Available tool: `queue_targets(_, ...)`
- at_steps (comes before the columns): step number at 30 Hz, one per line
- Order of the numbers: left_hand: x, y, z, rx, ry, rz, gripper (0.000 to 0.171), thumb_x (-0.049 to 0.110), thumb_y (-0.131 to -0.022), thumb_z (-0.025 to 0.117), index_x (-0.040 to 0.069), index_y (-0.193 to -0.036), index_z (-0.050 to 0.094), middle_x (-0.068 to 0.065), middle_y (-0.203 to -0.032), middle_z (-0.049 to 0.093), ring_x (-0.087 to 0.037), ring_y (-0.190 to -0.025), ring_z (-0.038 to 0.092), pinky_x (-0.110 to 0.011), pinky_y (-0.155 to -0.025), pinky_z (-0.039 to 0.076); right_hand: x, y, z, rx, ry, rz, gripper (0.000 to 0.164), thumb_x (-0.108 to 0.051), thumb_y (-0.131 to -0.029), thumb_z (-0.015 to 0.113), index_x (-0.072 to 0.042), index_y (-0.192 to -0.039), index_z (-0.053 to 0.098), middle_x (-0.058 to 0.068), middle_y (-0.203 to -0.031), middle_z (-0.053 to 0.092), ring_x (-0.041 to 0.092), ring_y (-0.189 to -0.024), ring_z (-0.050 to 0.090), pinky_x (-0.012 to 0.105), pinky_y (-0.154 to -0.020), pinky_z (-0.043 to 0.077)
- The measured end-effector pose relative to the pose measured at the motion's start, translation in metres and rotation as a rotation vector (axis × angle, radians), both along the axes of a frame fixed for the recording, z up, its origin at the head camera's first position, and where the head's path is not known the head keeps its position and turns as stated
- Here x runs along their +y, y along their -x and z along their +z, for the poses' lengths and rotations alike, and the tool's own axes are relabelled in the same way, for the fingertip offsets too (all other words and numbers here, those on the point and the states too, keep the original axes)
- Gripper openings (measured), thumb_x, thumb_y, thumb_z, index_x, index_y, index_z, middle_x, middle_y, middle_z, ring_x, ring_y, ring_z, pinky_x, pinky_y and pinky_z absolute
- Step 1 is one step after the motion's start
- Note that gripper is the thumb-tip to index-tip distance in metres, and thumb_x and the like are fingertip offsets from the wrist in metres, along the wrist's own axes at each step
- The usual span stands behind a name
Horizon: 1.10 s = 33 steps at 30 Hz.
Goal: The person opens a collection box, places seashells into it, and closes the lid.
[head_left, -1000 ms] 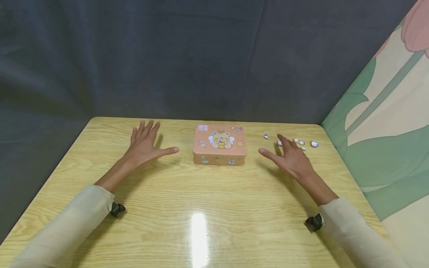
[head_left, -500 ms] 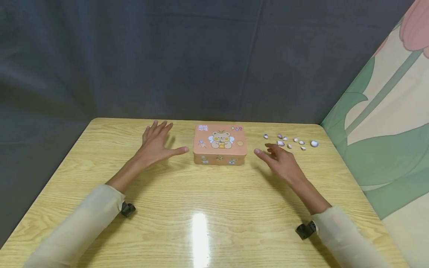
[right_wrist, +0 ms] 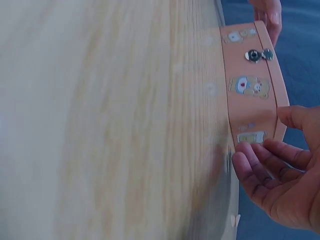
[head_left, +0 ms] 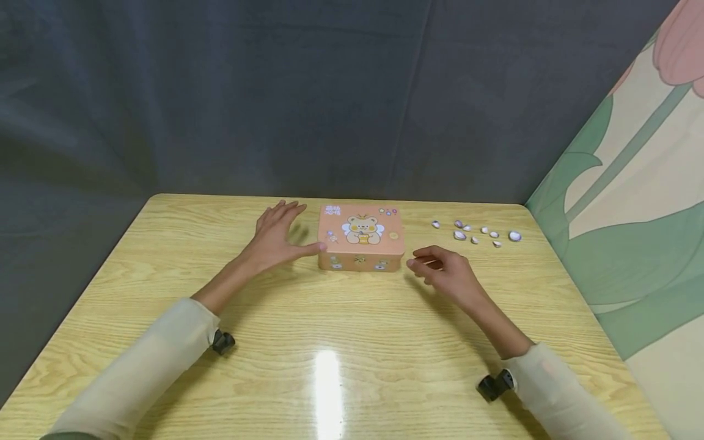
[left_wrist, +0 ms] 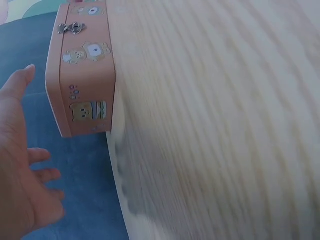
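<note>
A pink tin box point(head_left: 360, 244) with a bear picture on its lid stands closed on the table, a metal clasp point(left_wrist: 73, 28) on its front. Spread fingers and an outstretched thumb mark my left hand point(head_left: 277, 241) at the box's left side, the thumb tip by the lid's edge; whether it touches is unclear. Beside the front right corner is my right hand point(head_left: 448, 272), its fingers loosely bent and holding nothing. In the right wrist view its fingertips point(right_wrist: 240, 155) lie close to the box's side. Several small white and purple shells point(head_left: 459, 234) lie to the right of the box.
The wooden table point(head_left: 264, 366) ends at the back against a dark curtain point(head_left: 286, 104). A flower-patterned cloth point(head_left: 654, 256) hangs along the right side. Each sleeve carries a small black camera, such as the left one point(head_left: 223, 342).
My left hand has moved right, up to the box. The right hand has moved left and nearer me, away from the shells, its fingers bending more. The box has stayed in place.
</note>
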<state>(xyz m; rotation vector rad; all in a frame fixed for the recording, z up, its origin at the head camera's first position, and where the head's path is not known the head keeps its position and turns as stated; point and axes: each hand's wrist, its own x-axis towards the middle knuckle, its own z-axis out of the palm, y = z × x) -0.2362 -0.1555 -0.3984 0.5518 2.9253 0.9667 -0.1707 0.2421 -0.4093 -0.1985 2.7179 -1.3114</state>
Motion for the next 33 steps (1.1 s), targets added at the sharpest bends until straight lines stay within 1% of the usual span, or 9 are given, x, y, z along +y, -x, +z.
queue_targets(3, 0.004, -0.001, -0.001, 0.002, -0.007, -0.029, 0.11, 0.061, -0.093, 0.083, 0.009, -0.177, 0.035, -0.019, -0.187, 0.027, -0.042, -0.178, 0.007, -0.064, -0.146, -0.003, -0.006, -0.001, -0.002, -0.004, 0.013, 0.018, 0.044, -0.043, -0.112, 0.072, -0.006, -0.136, 0.076, 0.014, -0.121, 0.083, 0.024, -0.101, 0.079, 0.034, -0.082, 0.067)
queue_targets(5, 0.007, -0.002, -0.001, 0.013, -0.003, -0.049, 0.109, 0.06, -0.093, 0.084, 0.008, -0.177, 0.036, -0.02, -0.187, 0.027, -0.041, -0.178, 0.007, -0.063, -0.147, -0.002, -0.011, -0.001, -0.003, -0.008, 0.029, 0.031, 0.04, -0.04, -0.112, 0.072, -0.006, -0.133, 0.077, 0.015, -0.118, 0.084, 0.024, -0.1, 0.079, 0.033, -0.083, 0.068)
queue_targets(8, 0.011, -0.002, -0.001, 0.036, -0.001, -0.081, 0.107, 0.056, -0.093, 0.085, 0.008, -0.176, 0.038, -0.02, -0.187, 0.027, -0.042, -0.178, 0.009, -0.064, -0.147, 0.001, -0.018, 0.0, -0.006, -0.025, 0.074, 0.05, 0.036, -0.035, -0.112, 0.073, -0.004, -0.131, 0.078, 0.016, -0.118, 0.083, 0.023, -0.102, 0.079, 0.03, -0.083, 0.068)
queue_targets(12, 0.016, -0.002, -0.001, 0.064, -0.002, -0.126, 0.103, 0.053, -0.095, 0.086, 0.008, -0.175, 0.04, -0.019, -0.187, 0.028, -0.041, -0.178, 0.012, -0.065, -0.147, 0.006, -0.027, 0.001, -0.009, -0.076, 0.154, 0.073, 0.035, -0.03, -0.112, 0.073, -0.001, -0.131, 0.078, 0.018, -0.121, 0.082, 0.023, -0.105, 0.078, 0.027, -0.084, 0.068)
queue_targets(17, 0.02, -0.001, 0.0, 0.086, -0.02, -0.176, 0.098, 0.048, -0.097, 0.088, 0.008, -0.174, 0.043, -0.017, -0.186, 0.032, -0.041, -0.176, 0.018, -0.066, -0.146, 0.012, -0.035, 0.002, -0.013, -0.149, 0.239, 0.1, 0.038, -0.027, -0.111, 0.074, 0.002, -0.136, 0.075, 0.021, -0.126, 0.08, 0.021, -0.108, 0.078, 0.027, -0.089, 0.068)
queue_targets(20, 0.023, 0.001, -0.001, 0.093, -0.021, -0.199, 0.093, 0.045, -0.097, 0.088, 0.009, -0.172, 0.047, -0.015, -0.184, 0.035, -0.039, -0.175, 0.023, -0.066, -0.145, 0.019, -0.04, 0.001, -0.014, -0.18, 0.295, 0.124, 0.041, -0.022, -0.11, 0.074, 0.005, -0.141, 0.072, 0.025, -0.13, 0.077, 0.022, -0.109, 0.079, 0.028, -0.091, 0.069)
queue_targets(25, 0.028, 0.003, -0.003, 0.089, -0.051, -0.239, 0.082, 0.039, -0.096, 0.091, 0.01, -0.165, 0.057, -0.012, -0.179, 0.044, -0.038, -0.171, 0.033, -0.062, -0.142, 0.031, -0.049, -0.001, -0.014, -0.236, 0.375, 0.139, 0.046, -0.016, -0.111, 0.07, 0.009, -0.149, 0.066, 0.029, -0.138, 0.073, 0.023, -0.112, 0.08, 0.03, -0.094, 0.07)
queue_targets(29, 0.03, 0.004, -0.005, 0.098, -0.044, -0.265, 0.073, 0.037, -0.096, 0.091, 0.01, -0.159, 0.065, -0.012, -0.172, 0.053, -0.038, -0.166, 0.04, -0.061, -0.14, 0.037, -0.057, -0.002, -0.015, -0.294, 0.422, 0.133, 0.049, -0.017, -0.113, 0.067, 0.008, -0.154, 0.061, 0.029, -0.148, 0.068, 0.023, -0.117, 0.08, 0.033, -0.099, 0.07)
queue_targets(33, 0.031, 0.005, -0.006, 0.119, -0.03, -0.293, 0.067, 0.035, -0.097, 0.092, 0.007, -0.153, 0.07, -0.014, -0.166, 0.059, -0.039, -0.162, 0.046, -0.06, -0.137, 0.041, -0.064, -0.002, -0.017, -0.329, 0.463, 0.128, 0.052, -0.021, -0.114, 0.066, 0.006, -0.157, 0.058, 0.028, -0.154, 0.064, 0.025, -0.119, 0.079, 0.035, -0.101, 0.07)
